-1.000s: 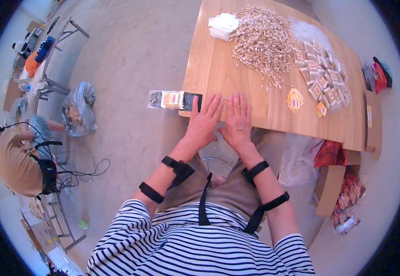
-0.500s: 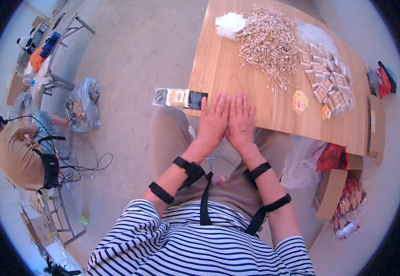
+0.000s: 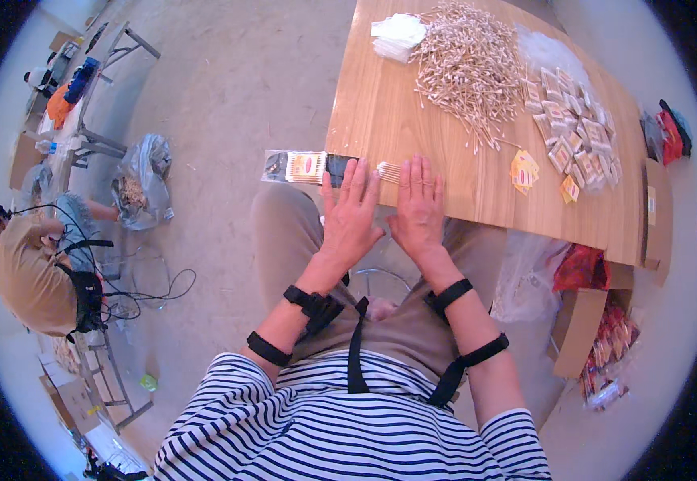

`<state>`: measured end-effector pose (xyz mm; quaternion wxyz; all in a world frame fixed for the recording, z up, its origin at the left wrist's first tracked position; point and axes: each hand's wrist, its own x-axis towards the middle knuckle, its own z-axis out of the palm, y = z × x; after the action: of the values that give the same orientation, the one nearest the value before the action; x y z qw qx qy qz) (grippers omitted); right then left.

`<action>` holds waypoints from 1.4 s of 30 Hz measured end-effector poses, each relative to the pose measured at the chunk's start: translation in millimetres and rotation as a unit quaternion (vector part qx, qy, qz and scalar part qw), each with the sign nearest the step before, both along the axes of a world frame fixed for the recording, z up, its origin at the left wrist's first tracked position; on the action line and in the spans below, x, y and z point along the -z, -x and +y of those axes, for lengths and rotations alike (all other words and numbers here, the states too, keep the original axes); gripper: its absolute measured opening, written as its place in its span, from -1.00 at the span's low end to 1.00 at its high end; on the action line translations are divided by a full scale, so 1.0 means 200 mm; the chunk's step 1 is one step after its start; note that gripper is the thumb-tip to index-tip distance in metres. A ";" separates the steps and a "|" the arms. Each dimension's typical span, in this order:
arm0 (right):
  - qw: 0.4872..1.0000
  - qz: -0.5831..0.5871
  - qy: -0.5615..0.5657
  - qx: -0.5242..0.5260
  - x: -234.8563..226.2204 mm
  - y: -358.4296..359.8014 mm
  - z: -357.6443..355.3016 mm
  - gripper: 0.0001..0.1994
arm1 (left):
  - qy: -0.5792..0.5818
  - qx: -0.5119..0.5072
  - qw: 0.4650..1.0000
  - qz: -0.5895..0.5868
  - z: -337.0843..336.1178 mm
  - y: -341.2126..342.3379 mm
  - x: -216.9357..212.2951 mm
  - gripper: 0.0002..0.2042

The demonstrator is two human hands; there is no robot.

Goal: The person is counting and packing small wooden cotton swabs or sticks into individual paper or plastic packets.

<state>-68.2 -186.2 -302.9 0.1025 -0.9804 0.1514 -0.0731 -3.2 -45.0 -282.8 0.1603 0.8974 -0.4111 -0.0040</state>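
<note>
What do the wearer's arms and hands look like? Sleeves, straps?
Left hand and right hand: bare, no gloves. White sleeves with narrow dark stripes end near the elbows. Each arm has a black wrist strap and a black upper forearm strap. The left wrist also carries a bulky black block.

The tabletop (image 3: 477,180) looks smooth grained wood, the swab packet (image 3: 305,167) shiny clear plastic.

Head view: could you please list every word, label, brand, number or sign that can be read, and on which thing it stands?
No text is readable.
Swab packet beside the left hand: print too small.
Yellow cards on the table: too small.
Piled packets: too small and blurred.
</note>
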 end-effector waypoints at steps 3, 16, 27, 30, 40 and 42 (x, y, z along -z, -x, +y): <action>1.000 0.000 0.007 -0.002 0.01 0.00 0.00 0.05 | 0.000 0.001 1.000 -0.006 0.00 0.00 0.01 0.01; 1.000 0.002 0.004 -0.001 -0.01 0.00 0.00 0.01 | 0.026 0.003 1.000 0.000 -0.04 -0.02 0.00 -0.06; 1.000 0.008 0.002 -0.001 -0.02 0.00 0.00 -0.03 | 0.016 0.003 1.000 -0.018 -0.05 -0.02 0.03 -0.04; 1.000 0.006 0.019 -0.001 -0.01 0.00 0.00 -0.03 | 0.032 -0.006 0.999 -0.014 -0.06 -0.05 0.02 -0.02; 0.999 -0.001 0.050 0.007 0.01 0.00 -0.02 -0.08 | 0.019 0.015 0.999 -0.027 -0.09 -0.04 0.03 0.03; 0.999 0.005 0.051 0.000 0.00 0.00 -0.01 -0.12 | 0.030 0.032 0.998 -0.037 -0.11 -0.04 0.04 0.04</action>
<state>-68.8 -188.5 -302.0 0.0521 -0.9848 0.1475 -0.0760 4.5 -67.0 -291.2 0.1711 0.8783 -0.4450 0.0367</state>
